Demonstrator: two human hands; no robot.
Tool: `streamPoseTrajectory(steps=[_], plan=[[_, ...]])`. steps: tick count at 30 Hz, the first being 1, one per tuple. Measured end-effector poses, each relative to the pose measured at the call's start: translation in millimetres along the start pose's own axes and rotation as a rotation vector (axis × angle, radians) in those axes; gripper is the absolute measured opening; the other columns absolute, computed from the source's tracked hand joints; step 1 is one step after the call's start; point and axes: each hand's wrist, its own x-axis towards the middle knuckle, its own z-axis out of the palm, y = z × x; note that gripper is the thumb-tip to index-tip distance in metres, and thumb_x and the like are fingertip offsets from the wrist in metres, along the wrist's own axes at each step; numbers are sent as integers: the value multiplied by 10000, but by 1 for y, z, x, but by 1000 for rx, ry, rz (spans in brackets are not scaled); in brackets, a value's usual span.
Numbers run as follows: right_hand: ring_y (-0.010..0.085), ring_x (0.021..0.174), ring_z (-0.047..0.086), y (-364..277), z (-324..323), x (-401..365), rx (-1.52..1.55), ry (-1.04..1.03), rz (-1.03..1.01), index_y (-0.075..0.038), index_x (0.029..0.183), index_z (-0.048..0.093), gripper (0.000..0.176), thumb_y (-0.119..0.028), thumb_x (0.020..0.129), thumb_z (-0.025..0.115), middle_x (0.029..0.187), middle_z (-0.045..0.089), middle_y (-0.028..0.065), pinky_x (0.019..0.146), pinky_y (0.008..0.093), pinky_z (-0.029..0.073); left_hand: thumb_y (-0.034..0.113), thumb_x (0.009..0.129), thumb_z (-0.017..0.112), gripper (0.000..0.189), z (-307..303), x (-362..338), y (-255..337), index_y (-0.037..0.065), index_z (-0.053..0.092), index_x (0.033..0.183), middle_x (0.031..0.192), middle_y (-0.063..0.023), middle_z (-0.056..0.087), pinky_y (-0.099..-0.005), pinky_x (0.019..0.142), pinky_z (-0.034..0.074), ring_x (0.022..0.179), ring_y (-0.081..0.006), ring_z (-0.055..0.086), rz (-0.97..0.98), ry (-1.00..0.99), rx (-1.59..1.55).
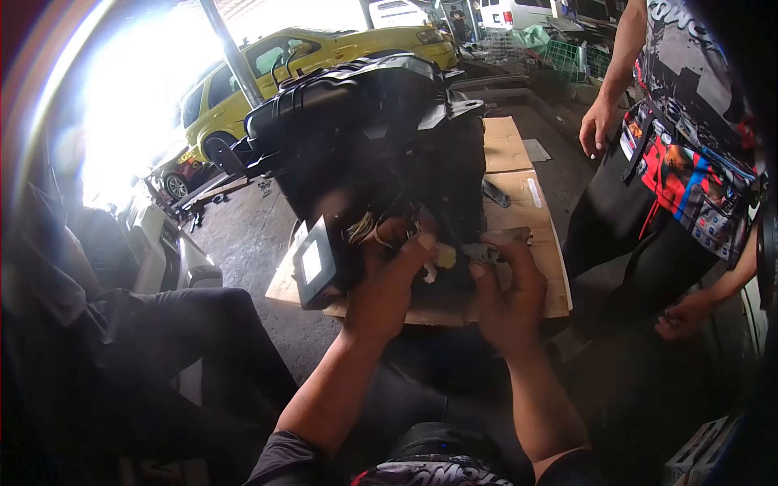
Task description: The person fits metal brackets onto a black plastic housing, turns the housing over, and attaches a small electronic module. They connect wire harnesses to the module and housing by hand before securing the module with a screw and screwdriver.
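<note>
A large black plastic housing (381, 162) stands on flat cardboard before me. At its near side, my left hand (389, 279) is closed, thumb and fingers pinching a pale yellowish connector-like piece (445, 256). Thin wires (361, 229) show just beyond that hand. To its right, my right hand (515, 292) grips a small greyish, irregular piece (484, 252) between thumb and forefinger. Its exact kind is too blurred to make out. Left of my left hand sits a dark box with a white label (312, 263). Deep shadow hides much of the housing's near face.
Cardboard (512, 150) lies under the housing, with a dark metal tool (495, 194) on it. A person (673, 162) stands close at the right; a dark-trousered leg (186, 324) is at the left. A yellow car (324, 53) is parked behind, near a post (232, 53).
</note>
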Motion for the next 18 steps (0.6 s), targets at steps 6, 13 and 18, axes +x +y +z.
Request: streamPoseTrajectory(steps=[6,13,18], plan=[[324,1089,686,0,7,3,112,52,34,-46,1222,668,328,-3,899,695,1142,699,162,949,413,537,256,934,783,466,16,-6,4,47,572,1293,1121,-43,654,-317,827,548,1014,-138,646,131,234,527],[317,1020,612,-9,-6,5,-471,-151,-248,-88,1071,722,287,-63,790,777,1014,671,113,948,487,451,241,921,758,549,16,-6,12,32,526,1373,1062,-53,679,-306,823,541,974,-153,657,38,258,336],[324,1000,607,-5,17,2,-517,-109,-256,-122,1133,707,369,-113,781,818,954,695,85,959,500,423,187,928,689,301,4,2,6,19,667,1176,1065,-60,702,-293,851,527,961,-163,663,-3,13,-93]])
